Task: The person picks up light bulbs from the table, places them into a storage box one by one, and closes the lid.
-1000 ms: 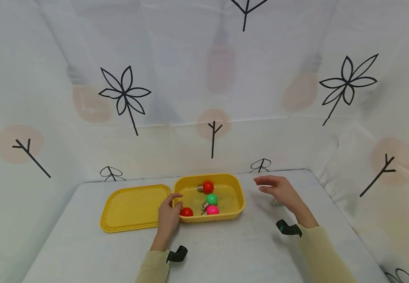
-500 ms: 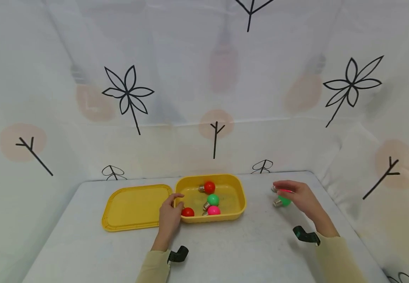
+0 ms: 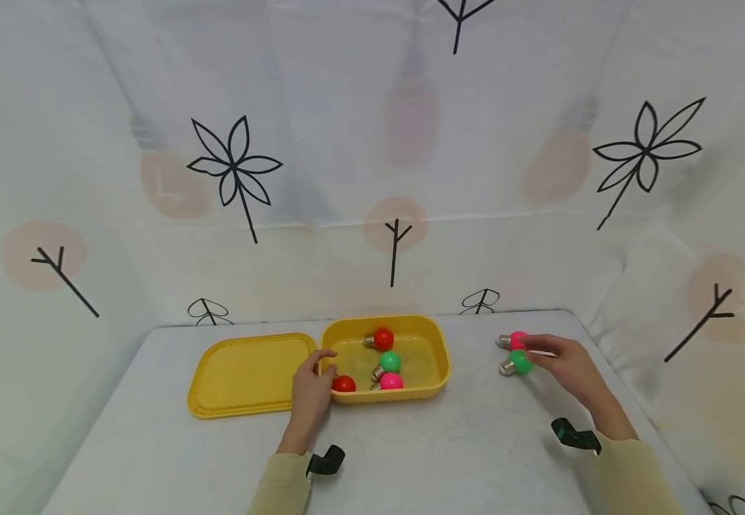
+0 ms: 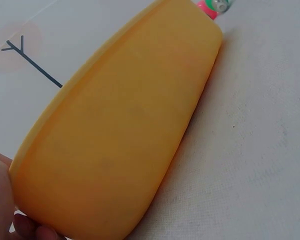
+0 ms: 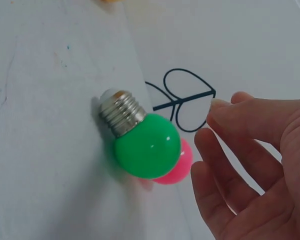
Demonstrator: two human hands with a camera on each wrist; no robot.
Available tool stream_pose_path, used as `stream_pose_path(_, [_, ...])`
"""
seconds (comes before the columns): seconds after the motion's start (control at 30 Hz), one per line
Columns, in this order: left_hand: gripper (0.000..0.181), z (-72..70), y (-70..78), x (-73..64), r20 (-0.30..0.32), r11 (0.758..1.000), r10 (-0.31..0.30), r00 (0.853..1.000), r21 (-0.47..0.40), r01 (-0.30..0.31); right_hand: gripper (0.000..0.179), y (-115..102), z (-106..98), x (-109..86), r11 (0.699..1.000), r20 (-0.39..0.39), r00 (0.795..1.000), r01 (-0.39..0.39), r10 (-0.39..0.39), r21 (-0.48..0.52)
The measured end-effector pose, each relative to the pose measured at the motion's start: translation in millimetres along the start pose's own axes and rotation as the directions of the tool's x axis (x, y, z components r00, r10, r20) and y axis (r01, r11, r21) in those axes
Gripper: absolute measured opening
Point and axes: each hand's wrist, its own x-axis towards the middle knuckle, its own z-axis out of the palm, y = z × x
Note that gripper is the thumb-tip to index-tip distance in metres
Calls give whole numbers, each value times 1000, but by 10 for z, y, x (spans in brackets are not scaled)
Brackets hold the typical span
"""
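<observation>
My left hand grips the near-left rim of a yellow plastic container; the left wrist view shows that container's outer wall with fingers curled at its end. Inside it lie several light bulbs: a red bulb at the back, a green bulb, a pink bulb and a second red bulb beside my thumb. Over on the right, my right hand hovers beside a loose green bulb and a loose pink bulb. Its fingers are loosely bent, holding nothing.
A flat yellow lid lies on the white table to the left of the container. A patterned white cloth stands behind the table and along its sides.
My right hand has moved right, away from the container, to beside the two loose bulbs, uncovering them. The left hand has kept its place on the container.
</observation>
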Motion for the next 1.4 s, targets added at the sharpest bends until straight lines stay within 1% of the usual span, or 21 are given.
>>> stream_pose_path(0.1, [21, 4, 0, 0, -1, 1000, 0, 1000, 2, 0, 38, 42, 0, -1, 1000, -8, 1000, -14, 14, -27])
stream_pose_path(0.33, [21, 1, 12, 2, -3, 1000, 0, 1000, 4, 0, 39, 131, 41, 2, 999, -3, 999, -42, 42, -33])
stream_pose_path(0.53, [21, -1, 18, 11, -2, 1000, -1, 1000, 12, 1, 39, 146, 69, -6, 999, 11, 999, -35, 35, -33])
stream_pose_path(0.73, [21, 0, 16, 13, -3, 1000, -2, 1000, 13, 2, 39, 124, 90, -18, 997, 45, 998, -40, 43, -63])
stream_pose_path(0.93, [21, 5, 13, 11, -9, 1000, 0, 1000, 15, 0, 40, 126, 129, -25, 991, 99, 991, -83, 93, -101])
stream_pose_path(1.0, [21, 3, 16, 8, -10, 1000, -2, 1000, 14, 2, 41, 143, 148, -28, 991, 114, 988, -96, 107, -98])
stream_pose_path(1.2, [21, -5, 8, 7, -3, 1000, 2, 1000, 15, -2, 51, 191, 191, -43, 995, 160, 982, -91, 97, -46])
stream_pose_path(1.4, [21, -4, 19, -2, -5, 1000, -2, 1000, 15, 2, 55, 193, 212, -60, 994, 164, 981, -107, 108, -11])
